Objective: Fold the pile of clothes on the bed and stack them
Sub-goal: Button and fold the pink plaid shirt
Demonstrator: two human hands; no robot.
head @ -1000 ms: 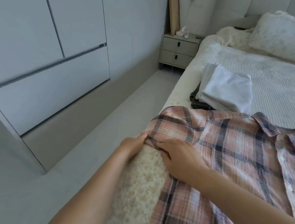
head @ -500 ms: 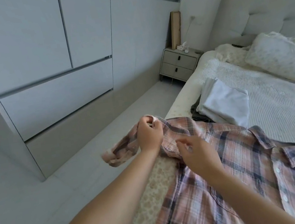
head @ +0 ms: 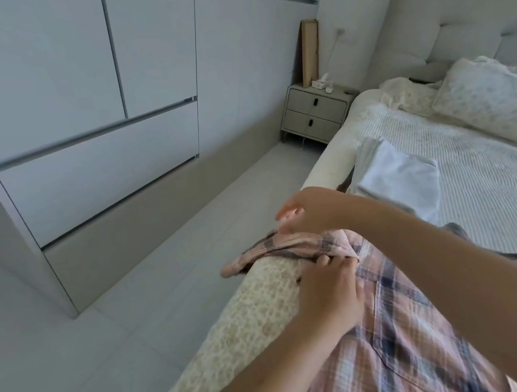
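Observation:
A pink and navy plaid shirt [head: 412, 334] lies spread on the near part of the bed, and one sleeve [head: 260, 254] hangs over the bed edge. My left hand [head: 332, 297] pinches the shirt fabric at the shoulder, by the root of that sleeve. My right hand [head: 313, 210] reaches across above my left arm and hovers just over the sleeve, blurred, with its fingers stretched out. Further up the bed sits a stack of folded clothes [head: 399, 178], a white piece on top of dark ones.
The bed [head: 491, 189] has a striped white cover, a floral edge [head: 240, 337] and pillows [head: 503, 104] at the headboard. A bedside cabinet [head: 313, 115] stands at the bed's far corner. Grey floor and a white wardrobe [head: 82, 123] lie to the left.
My left hand let go of the raised sleeve and dropped to the shoulder. My right hand crossed over it to the sleeve, which now lies draped over the bed edge.

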